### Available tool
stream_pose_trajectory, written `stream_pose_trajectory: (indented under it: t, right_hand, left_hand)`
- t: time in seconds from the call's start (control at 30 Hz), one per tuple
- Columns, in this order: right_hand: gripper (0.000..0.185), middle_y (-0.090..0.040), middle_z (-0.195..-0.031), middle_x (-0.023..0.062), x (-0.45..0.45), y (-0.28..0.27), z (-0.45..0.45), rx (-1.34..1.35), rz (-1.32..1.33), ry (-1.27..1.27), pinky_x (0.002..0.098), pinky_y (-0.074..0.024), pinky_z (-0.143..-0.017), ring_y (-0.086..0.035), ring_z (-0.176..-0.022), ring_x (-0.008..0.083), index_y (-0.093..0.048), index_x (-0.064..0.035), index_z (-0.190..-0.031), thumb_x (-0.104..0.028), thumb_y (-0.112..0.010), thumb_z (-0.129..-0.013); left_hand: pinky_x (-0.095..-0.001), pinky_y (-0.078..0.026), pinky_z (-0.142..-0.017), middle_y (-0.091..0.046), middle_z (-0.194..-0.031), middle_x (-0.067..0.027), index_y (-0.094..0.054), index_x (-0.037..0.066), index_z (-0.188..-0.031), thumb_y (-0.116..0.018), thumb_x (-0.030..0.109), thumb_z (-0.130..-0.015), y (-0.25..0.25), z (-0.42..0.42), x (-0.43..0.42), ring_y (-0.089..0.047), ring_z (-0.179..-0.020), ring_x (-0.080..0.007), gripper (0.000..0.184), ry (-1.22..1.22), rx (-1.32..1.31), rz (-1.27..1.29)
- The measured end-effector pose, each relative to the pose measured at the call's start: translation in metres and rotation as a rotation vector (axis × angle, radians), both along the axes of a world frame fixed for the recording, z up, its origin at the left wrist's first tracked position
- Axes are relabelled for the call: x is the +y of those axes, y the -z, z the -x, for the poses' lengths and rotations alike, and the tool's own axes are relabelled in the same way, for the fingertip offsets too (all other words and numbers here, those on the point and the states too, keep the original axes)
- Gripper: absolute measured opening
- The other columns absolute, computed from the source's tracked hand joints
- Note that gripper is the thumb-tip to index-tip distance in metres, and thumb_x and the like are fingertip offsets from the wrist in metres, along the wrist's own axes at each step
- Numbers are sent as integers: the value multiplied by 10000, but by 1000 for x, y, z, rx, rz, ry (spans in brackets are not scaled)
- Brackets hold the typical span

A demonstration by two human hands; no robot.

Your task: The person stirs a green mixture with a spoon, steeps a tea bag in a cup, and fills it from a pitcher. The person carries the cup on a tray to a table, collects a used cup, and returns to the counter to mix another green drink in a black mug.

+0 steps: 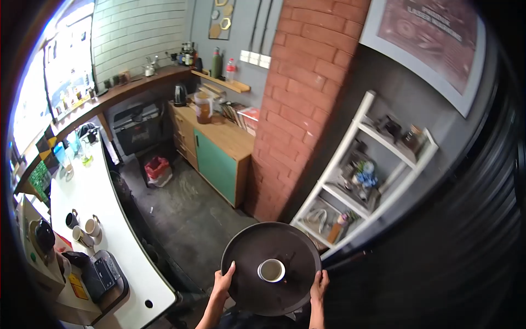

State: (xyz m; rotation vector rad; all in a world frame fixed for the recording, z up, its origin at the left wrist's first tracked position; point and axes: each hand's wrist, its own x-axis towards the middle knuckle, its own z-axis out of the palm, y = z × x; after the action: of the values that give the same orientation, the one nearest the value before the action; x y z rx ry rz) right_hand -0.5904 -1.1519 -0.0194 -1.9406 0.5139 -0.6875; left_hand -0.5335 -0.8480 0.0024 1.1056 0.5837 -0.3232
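A round dark brown serving tray [246,241] is held out level in front of my body. My left hand [223,281] grips its left rim, thumb on top. On the opposite rim my right hand [319,285] is closed, its fingers wrapped at the edge. Near the middle of the tray stands one upright white cup [271,270], seen from above. Neither hand touches the cup; what is in it is hard to make out. The undersides of both hands are hidden by the tray.
Along the left runs a white counter [131,247] with several mugs [92,226] and a black scale-like device [104,274]. Ahead are a wooden cabinet [241,156] with a green door and a lined bin [158,170]. A white shelf rack [329,178] stands right of the brick pillar [296,109].
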Motion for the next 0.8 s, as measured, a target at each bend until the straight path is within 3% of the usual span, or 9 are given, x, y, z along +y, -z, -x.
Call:
stream_pose_trajectory:
  t: [0.07,0.13,0.23,0.53,0.67,0.73,0.8]
  right_hand:
    - [266,-356,-697,58,0,-1,-40,-3,-7,-39,338,-335,-598,-349,-675,144,-425,3,-796,-166,-489,-991]
    - [287,-322,-676,23,4,6,-87,-67,9,-48,314,-297,-555,-321,-632,122,-394,-7,-771,-164,-513,-979]
    - [263,-338,-672,17,31,-16,-145,9,-130,-163,304,-288,-548,-321,-625,116,-425,-17,-780,-167,-511,-978]
    - [259,-334,-683,9,97,25,-352,43,-138,-374,295,-296,-560,-329,-654,90,-419,-12,-772,-151,-497,-976]
    - [270,-359,-666,13,125,33,-473,-84,-28,-464,304,-317,-532,-336,-631,94,-437,2,-782,-165,-521,-976]
    - [259,-390,-695,20,134,35,-532,31,-70,-503,292,-352,-570,-369,-668,100,-458,7,-802,-171,-522,-979]
    - [261,-389,-697,12,153,31,-583,-84,-155,-572,292,-351,-575,-365,-670,98,-450,0,-798,-173,-514,-982]
  left_hand:
    - [-364,-569,-645,-682,-907,-128,-648,-73,-1063,-650,276,-941,10,-24,5,-668,-751,-212,370,-48,-76,55]
    - [-350,-566,-646,-683,-907,-122,-650,-70,-1063,-653,285,-939,-30,-47,5,-665,-758,-199,376,-153,19,-43]
    - [-344,-563,-642,-684,-896,-118,-655,-67,-1055,-655,290,-938,-1,-83,28,-663,-753,-195,376,-189,-38,-26]
    - [-336,-554,-636,-694,-889,-127,-670,-66,-1016,-690,266,-905,11,-237,94,-671,-752,-194,351,-361,10,-129]
    - [-352,-559,-685,-698,-917,-126,-668,-75,-1029,-723,268,-881,2,-333,112,-674,-783,-209,377,-442,38,-120]
    - [-363,-562,-729,-700,-948,-139,-667,-83,-1050,-747,290,-863,-2,-371,127,-677,-816,-228,425,-467,98,-159]
    - [-370,-567,-712,-697,-962,-160,-670,-85,-1055,-758,313,-853,30,-414,146,-675,-815,-226,455,-461,-64,-221]
